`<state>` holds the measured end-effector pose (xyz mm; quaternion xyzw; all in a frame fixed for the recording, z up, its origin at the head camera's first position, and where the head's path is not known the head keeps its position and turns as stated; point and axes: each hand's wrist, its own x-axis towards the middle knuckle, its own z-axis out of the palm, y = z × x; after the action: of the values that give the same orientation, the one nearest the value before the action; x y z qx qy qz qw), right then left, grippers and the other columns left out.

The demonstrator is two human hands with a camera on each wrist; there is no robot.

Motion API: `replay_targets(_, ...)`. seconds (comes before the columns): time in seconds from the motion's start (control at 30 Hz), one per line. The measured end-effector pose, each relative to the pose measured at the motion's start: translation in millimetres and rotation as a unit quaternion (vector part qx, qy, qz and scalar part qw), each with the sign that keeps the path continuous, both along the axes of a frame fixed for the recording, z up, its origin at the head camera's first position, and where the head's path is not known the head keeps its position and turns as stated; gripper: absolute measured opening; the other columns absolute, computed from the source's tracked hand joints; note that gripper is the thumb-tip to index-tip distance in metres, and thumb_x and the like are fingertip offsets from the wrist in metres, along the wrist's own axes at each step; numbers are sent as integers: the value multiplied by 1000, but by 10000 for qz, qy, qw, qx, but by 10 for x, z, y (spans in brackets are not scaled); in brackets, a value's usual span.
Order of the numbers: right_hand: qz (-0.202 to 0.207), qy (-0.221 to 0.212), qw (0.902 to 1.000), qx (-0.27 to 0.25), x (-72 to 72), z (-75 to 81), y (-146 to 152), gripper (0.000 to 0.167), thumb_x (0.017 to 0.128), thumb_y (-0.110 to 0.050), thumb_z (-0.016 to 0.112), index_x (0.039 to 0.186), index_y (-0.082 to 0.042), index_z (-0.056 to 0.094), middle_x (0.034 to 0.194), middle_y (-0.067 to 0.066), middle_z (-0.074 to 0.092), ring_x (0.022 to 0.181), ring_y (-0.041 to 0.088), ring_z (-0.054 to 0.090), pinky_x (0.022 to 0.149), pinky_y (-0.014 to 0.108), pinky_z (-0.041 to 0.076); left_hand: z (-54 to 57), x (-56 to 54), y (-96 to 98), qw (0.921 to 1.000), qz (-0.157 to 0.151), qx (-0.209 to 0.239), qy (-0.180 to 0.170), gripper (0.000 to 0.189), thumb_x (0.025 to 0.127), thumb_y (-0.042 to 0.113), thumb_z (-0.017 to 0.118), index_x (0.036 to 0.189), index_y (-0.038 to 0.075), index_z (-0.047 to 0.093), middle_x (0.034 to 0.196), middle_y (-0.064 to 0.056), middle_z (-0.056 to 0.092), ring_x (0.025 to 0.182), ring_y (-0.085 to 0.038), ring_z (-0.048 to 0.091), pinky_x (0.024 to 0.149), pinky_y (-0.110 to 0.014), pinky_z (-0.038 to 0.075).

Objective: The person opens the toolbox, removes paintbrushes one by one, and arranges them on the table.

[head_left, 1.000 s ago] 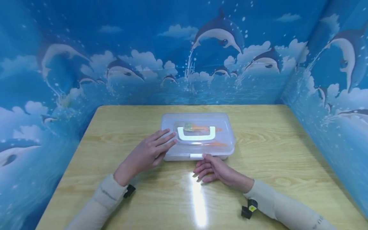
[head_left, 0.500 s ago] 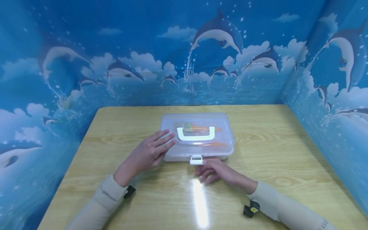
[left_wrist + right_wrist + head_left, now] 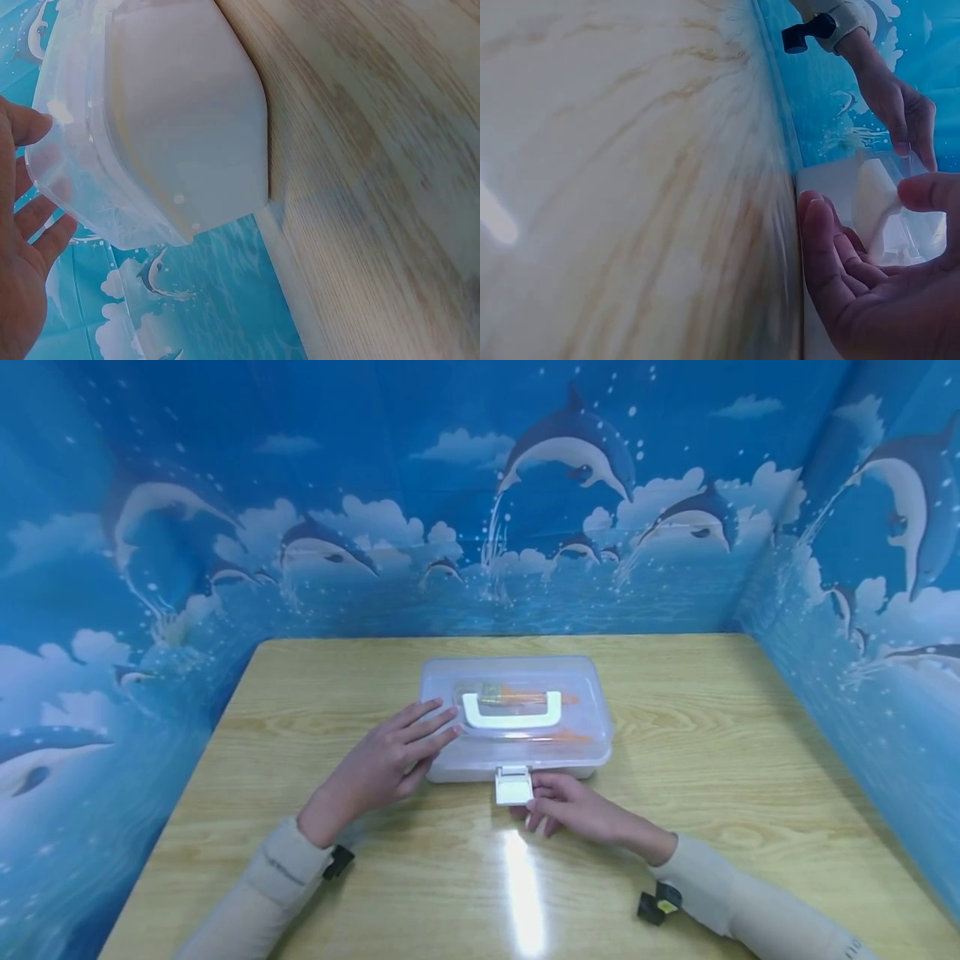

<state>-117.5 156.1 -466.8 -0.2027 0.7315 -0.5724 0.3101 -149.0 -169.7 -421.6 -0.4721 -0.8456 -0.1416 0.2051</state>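
A translucent plastic storage box (image 3: 517,670) with its lid down sits on the table; orange-handled brushes (image 3: 525,696) show through the lid. A white carry handle (image 3: 512,721) lies on top. On the box's front, the white latch (image 3: 513,787) is flipped outward and down. My right hand (image 3: 573,806) holds that latch by its right edge, thumb on it and the other fingers curled near it, as the right wrist view also shows at the latch (image 3: 874,199). My left hand (image 3: 382,756) rests on the lid's left side with fingers extended, the lid (image 3: 75,172) beneath them.
The wooden table (image 3: 697,760) bears a bright light reflection in front of the box. A blue dolphin-print backdrop (image 3: 337,460) rises along the table's back and sides. Small black cameras sit on both wrists, such as the right wrist camera (image 3: 660,902).
The latch has swung from flat against the box front to outward and down. My right hand has moved slightly toward me along with it. My left hand stays in place.
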Motion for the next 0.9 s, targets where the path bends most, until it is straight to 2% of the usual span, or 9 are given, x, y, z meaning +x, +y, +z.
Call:
replay_targets(0.13, -54, 446, 9984, 351, 5, -15, 10, 31, 100, -10, 59, 126, 8, 57, 103, 20, 69, 88, 25, 68, 69, 29, 62, -8, -5, -5, 9999, -77, 115, 43, 52, 91, 6, 69, 142, 6, 59, 149, -14, 56, 138, -39, 50, 117, -51, 43)
replay_targets(0.27, -102, 1216, 9897, 745, 2, -39, 0, 22, 97, -14, 66, 115, 0, 64, 95, 9, 69, 86, 17, 67, 73, 25, 61, -18, -11, -5, 9998, -106, 155, 72, 52, 91, 6, 69, 142, 5, 59, 149, -14, 56, 139, -39, 50, 117, -51, 43)
replay_targets(0.43, -130, 2243, 9667, 1225, -24, -77, -7, 13, 92, -13, 73, 103, -10, 67, 83, -7, 66, 77, 6, 63, 71, 23, 60, -27, -15, -7, 9999, -89, 128, 65, 53, 91, 7, 70, 143, 6, 59, 149, -14, 55, 139, -38, 49, 117, -51, 43)
replay_targets(0.67, -176, 2933, 9378, 1848, -25, -33, -9, 12, 91, -18, 76, 99, -14, 68, 80, -13, 65, 71, 0, 60, 65, 20, 58, -25, -12, -5, 9999, -80, 133, 43, 53, 91, 7, 70, 143, 6, 59, 149, -14, 55, 140, -38, 49, 118, -50, 42)
replay_targets(0.8, -215, 3261, 9182, 2238, -4, 6, -1, 15, 92, -23, 76, 103, -15, 69, 83, -14, 67, 75, -1, 61, 70, 21, 58, -26, -10, -4, 9998, -90, 159, 52, 53, 91, 6, 70, 143, 5, 59, 149, -14, 56, 139, -38, 50, 117, -50, 42)
replay_targets(0.9, -259, 3546, 9026, 2428, 28, 39, 14, 18, 92, -23, 75, 108, -15, 70, 90, -11, 70, 82, 3, 65, 77, 27, 60, -30, -11, -3, 9998, -93, 164, 70, 53, 91, 7, 70, 143, 5, 59, 149, -14, 56, 139, -38, 50, 117, -50, 43)
